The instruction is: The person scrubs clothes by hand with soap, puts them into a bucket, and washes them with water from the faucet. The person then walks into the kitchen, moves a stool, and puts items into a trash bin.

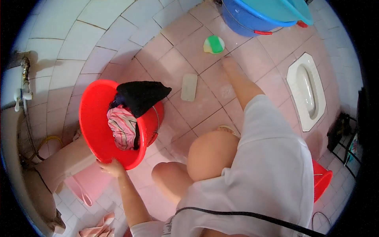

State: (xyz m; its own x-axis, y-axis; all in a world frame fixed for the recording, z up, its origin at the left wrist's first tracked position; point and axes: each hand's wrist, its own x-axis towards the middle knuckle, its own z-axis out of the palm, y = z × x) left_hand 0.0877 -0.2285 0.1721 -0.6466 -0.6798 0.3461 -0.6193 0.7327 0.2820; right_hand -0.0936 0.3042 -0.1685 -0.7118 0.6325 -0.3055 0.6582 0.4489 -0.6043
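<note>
Our left hand's (112, 168) fingers grasp the red plastic bucket (94, 114), black cloth (142, 96) and pink striped cloth (121, 125) hiding its inside. Our right hand (229, 63), fingers unclear, is near the green-and-white round object (214, 44); the blue plastic bucket (241, 21) is cut off.

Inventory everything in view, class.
Bucket: one, red, left
Cloth: one, black, bucket rim
Striped cloth: one, pink, in bucket
Round item: one, green, white, top
Slab: one, whitish, centre
Pail: one, blue, top
Basin: one, turquoise, over pail
Toilet: one, white, right
Vessel: one, red, lower right
Rack: one, black, right
Bin: one, pink, lower left
Loose cloth: one, pink, bottom
Tap: one, whitish, left
Pedestal: one, brownish, left
Tiles: many, pink, floor
Garment: one, white, right
Knees: two, bare, centre
Left hand: one, bare, bucket rim
Right hand: one, bare, top
</note>
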